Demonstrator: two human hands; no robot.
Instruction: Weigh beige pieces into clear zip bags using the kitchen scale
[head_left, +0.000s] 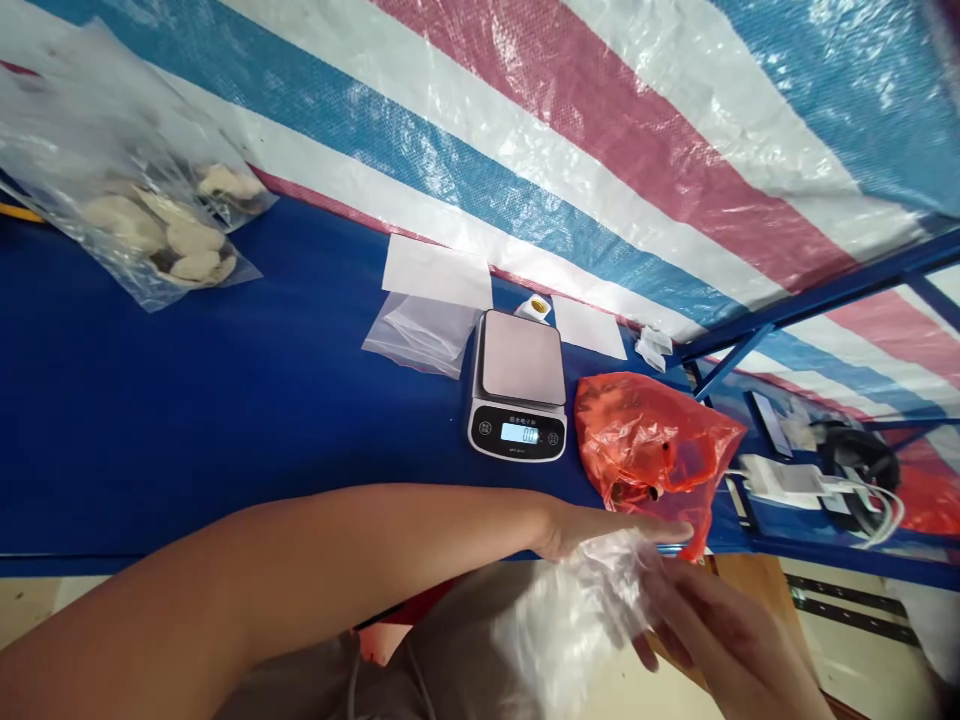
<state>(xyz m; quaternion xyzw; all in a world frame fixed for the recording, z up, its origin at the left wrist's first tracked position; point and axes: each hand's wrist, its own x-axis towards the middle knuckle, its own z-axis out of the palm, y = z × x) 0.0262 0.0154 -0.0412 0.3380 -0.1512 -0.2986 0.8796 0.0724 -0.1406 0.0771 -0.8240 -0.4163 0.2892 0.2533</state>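
Beyond the table's front edge, my left hand (600, 528) reaches to the right, its fingers stretched along the top of a clear plastic bag (562, 635) and pressed against it. My right hand (697, 615), somewhat blurred, grips the same bag from the right with its fingers bent. The bag hangs below both hands over my lap. A red plastic bag (637, 430) lies just past my left fingertips, with dark bits showing at its opening. Left of it stands a digital scale (523, 360) with a lit display and a bare plate.
Two clear bags of pale pieces (191, 240) lie at the far left of the blue table (300, 400). Flat clear bags (420, 330) and white papers (589, 325) lie behind the scale. A white adapter (784, 482), cables and a phone (770, 422) lie right, past a blue metal frame.
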